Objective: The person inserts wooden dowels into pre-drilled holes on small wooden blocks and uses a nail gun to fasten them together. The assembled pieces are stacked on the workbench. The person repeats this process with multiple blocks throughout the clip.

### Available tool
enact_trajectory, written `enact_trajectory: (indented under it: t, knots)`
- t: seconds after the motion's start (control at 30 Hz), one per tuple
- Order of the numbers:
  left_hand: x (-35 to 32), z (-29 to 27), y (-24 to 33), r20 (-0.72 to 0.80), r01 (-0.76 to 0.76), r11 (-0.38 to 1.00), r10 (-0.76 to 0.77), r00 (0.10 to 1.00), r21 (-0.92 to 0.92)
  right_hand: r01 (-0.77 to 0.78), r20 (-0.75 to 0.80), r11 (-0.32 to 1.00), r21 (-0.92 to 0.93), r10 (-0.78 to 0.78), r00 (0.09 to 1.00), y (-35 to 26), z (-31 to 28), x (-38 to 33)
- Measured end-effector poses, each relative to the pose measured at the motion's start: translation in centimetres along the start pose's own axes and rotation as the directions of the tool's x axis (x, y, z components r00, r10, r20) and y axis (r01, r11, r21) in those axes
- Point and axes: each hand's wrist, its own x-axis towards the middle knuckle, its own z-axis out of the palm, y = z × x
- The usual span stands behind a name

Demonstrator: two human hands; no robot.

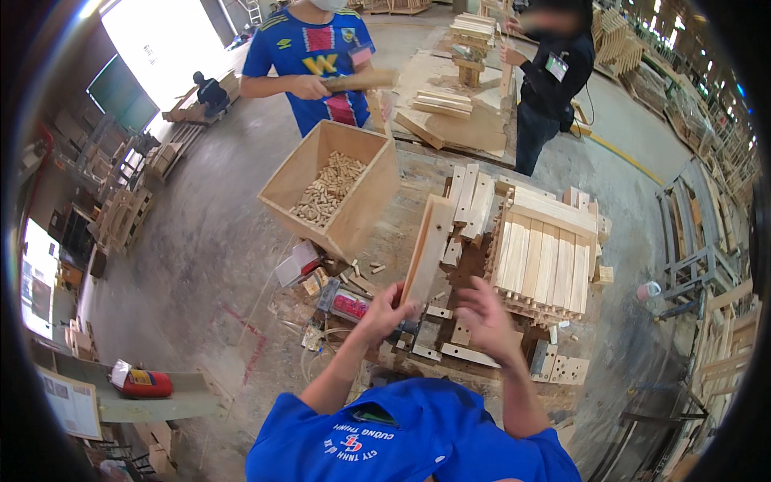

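My left hand point(387, 312) is closed around the lower end of a pale wooden board point(429, 247), which tilts up and away over the workbench. Holes show near the board's far end. To the right of the board, my right hand point(487, 318) hovers over a jig of wood and metal blocks point(462, 352). Its fingers are apart, slightly blurred, with nothing seen in them. Under my left hand lies a clamp or cylinder with a red part point(350, 305). Beyond it stands a plywood box point(368, 207) holding many wooden dowels point(329, 189).
A stack of wooden slats point(540, 259) sits right of the jig, with short bars point(474, 198) behind. Loose dowels point(374, 267) lie beside the box. Across the bench one person point(309, 68) holds a piece of wood; another point(554, 80) stands at the far right.
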Motion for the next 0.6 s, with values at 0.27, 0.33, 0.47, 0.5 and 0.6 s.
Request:
enact_trajectory:
  t: [0.27, 0.33, 0.47, 0.5, 0.6]
  knots:
    - [-10.6, -0.2, 1.5, -0.240, -0.124, 0.868, 0.266, 0.934, 0.482, -0.028, 0.172, 0.999, 0.024, 0.023, 0.985, 0.7, 11.4, 0.5]
    - [-12.0, -1.0, 3.1, -0.221, -0.041, 0.912, 0.143, 0.965, 0.408, -0.050, 0.244, 0.999, -0.020, 0.054, 0.968, 0.9, 11.7, -0.1]
    - [-13.7, -5.6, 3.3, -0.141, -0.104, 0.976, 0.133, 0.981, 0.193, 0.074, 0.232, 0.997, 0.020, -0.077, 0.970, 1.8, 14.1, -1.3]
    - [-14.0, -6.5, 3.9, -0.170, -0.186, 0.952, 0.231, 0.958, 0.243, 0.128, 0.235, 0.992, 0.002, -0.125, 0.964, 2.1, 14.7, -1.6]
    - [-14.1, -7.1, 7.3, -0.154, -0.275, 0.919, 0.326, 0.933, 0.281, 0.139, 0.259, 0.984, -0.110, -0.106, 0.960, 3.0, 15.6, -2.5]
